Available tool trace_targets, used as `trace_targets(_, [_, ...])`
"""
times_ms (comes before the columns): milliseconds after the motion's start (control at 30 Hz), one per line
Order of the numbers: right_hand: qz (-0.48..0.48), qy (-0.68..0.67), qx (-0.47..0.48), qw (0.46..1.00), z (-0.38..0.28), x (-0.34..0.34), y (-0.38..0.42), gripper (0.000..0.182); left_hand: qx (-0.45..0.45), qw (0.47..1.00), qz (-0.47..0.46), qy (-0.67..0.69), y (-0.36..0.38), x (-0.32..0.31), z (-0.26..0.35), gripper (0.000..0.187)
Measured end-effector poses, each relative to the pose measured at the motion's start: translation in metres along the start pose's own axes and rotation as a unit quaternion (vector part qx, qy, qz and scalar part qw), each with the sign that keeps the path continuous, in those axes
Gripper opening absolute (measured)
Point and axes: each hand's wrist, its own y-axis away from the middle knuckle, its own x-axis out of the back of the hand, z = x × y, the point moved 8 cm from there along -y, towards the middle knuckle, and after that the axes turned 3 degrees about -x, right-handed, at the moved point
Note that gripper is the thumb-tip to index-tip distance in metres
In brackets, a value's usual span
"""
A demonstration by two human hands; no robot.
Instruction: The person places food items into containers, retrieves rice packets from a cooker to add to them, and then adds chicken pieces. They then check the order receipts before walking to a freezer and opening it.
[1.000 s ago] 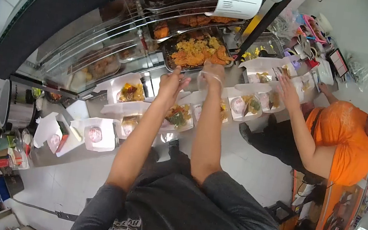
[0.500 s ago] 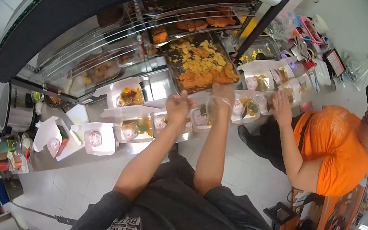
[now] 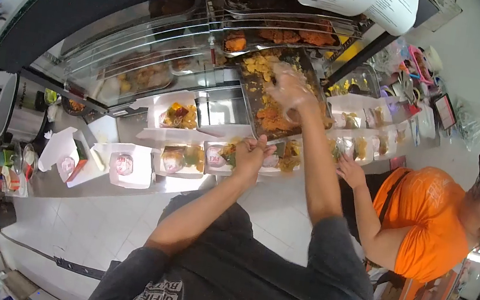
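My right hand [image 3: 292, 91], in a clear plastic glove, reaches over the dark metal tray [image 3: 247, 102]. Its fingers are apart and touch or hover just above the yellow potato-like pieces [image 3: 257, 66]; the exact contact is blurred. Orange-brown fried pieces [image 3: 276, 118] lie in the tray's front part, partly under my wrist. At the tray's front left corner, my bare left hand [image 3: 251, 157] has its fingers curled closed on the rim. Just below it stands an open white box [image 3: 212, 167] with a pink-and-white wrapped item and food inside.
More open boxes [image 3: 139, 166] with food and wrapped items line the steel counter [image 3: 75, 190]. Behind is a wire rack [image 3: 139, 35] with food trays. At right, a co-worker in an orange shirt [image 3: 434, 219] has a hand [image 3: 352, 170] at the boxes.
My right hand has moved from the tray's front edge to over the yellow pieces. My left hand stays at the tray's front corner. The co-worker's hand has come nearer. The view has shifted.
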Motion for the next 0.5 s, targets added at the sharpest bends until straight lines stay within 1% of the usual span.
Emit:
trace_targets(33, [0.005, 0.037, 0.018, 0.999, 0.001, -0.02, -0.015, 0.061, 0.013, 1.0, 0.006, -0.014, 0.002, -0.001, 0.0, 0.026])
trace_targets(67, [0.012, 0.073, 0.037, 0.997, -0.002, -0.028, -0.031, 0.066, 0.007, 1.0, 0.009, -0.01, 0.003, -0.002, 0.003, 0.026])
trace_targets(100, [0.014, 0.074, 0.045, 0.996, -0.007, -0.022, -0.05, 0.066, 0.008, 1.0, 0.011, -0.015, 0.003, -0.003, 0.004, 0.025])
trace_targets(133, [-0.109, 0.052, -0.007, 0.993, -0.002, -0.032, -0.066, 0.072, 0.009, 1.0, 0.014, -0.02, 0.005, -0.004, 0.005, 0.025])
trace_targets(167, [-0.23, 0.031, -0.06, 0.971, 0.0, -0.045, -0.07, 0.078, 0.017, 1.0, 0.008, -0.01, 0.006, -0.005, 0.006, 0.025])
trace_targets(200, [-0.231, 0.033, -0.052, 0.971, -0.005, -0.046, -0.075, 0.078, 0.013, 1.0, 0.012, -0.006, 0.006, -0.004, 0.006, 0.025])
trace_targets(267, [-0.261, -0.007, -0.064, 0.963, -0.012, -0.052, -0.082, 0.082, 0.01, 1.0, 0.01, -0.013, 0.004, -0.005, 0.006, 0.025])
trace_targets(300, [-0.244, 0.027, -0.067, 0.967, -0.01, -0.061, -0.087, 0.081, 0.002, 1.0, 0.005, -0.007, 0.002, -0.005, 0.007, 0.025])
trace_targets(333, [-0.246, 0.028, -0.061, 0.967, -0.01, -0.068, -0.082, 0.081, 0.0, 1.0, 0.01, -0.004, 0.002, -0.002, 0.007, 0.025])
trace_targets(400, [-0.177, 0.061, 0.01, 0.982, -0.015, -0.065, -0.08, 0.076, 0.004, 1.0, -0.019, -0.004, -0.002, -0.004, 0.009, 0.028])
trace_targets(433, [-0.163, 0.07, 0.028, 0.984, -0.015, -0.066, -0.08, 0.072, 0.003, 1.0, -0.017, -0.001, -0.003, -0.004, 0.01, 0.028])
trace_targets(500, [-0.171, 0.071, 0.03, 0.982, -0.019, -0.066, -0.078, 0.069, 0.014, 1.0, -0.023, -0.012, -0.005, -0.005, 0.007, 0.029])
